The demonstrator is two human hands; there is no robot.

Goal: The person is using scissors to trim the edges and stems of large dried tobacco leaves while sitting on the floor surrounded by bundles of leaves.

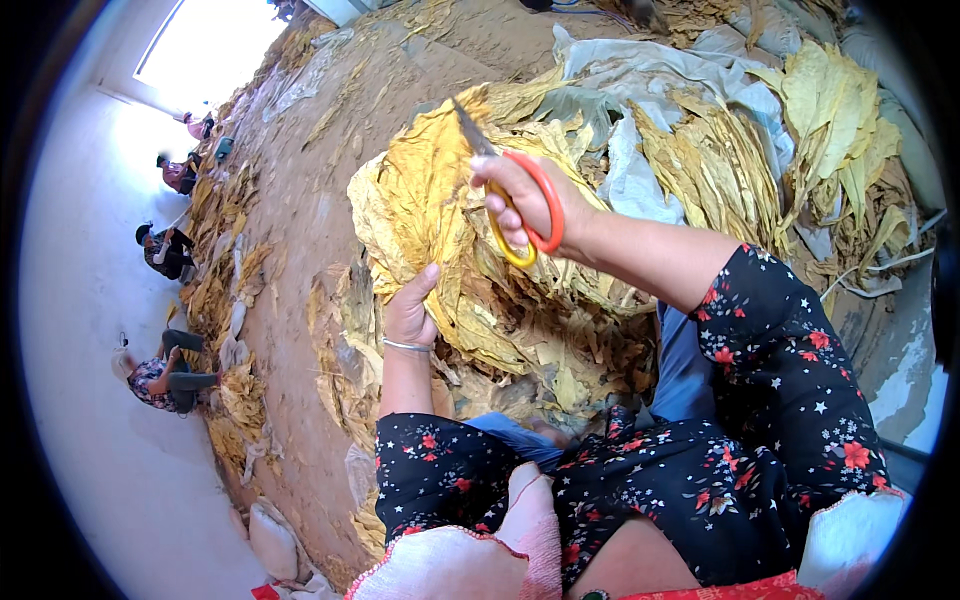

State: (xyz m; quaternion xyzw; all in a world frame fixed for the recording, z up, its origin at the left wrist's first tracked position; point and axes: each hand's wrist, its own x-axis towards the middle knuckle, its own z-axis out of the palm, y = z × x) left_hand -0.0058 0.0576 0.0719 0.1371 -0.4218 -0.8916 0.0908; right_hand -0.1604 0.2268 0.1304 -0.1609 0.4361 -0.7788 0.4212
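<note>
Scissors with one red and one yellow handle loop (551, 192) are gripped in my right hand (514, 196). Their dark blades point up and left, above the leaf pile. A large yellow dried leaf (428, 180), crinkled and broad, spreads in front of me. My left hand (409, 311), with a silver bangle at the wrist, holds its lower edge; the thumb shows, while the other fingers are mostly hidden by the leaf. Beneath both hands lies a heap of yellow and brown dried leaves (560, 350), close to my knees.
To the right are more bundled dried leaves (715, 170) and pale plastic sheeting (640, 65). A brown dirt floor (300, 240) runs along the left. Several people sit by the white wall (95, 330), among them a person in dark trousers (170, 375), beside leaf piles.
</note>
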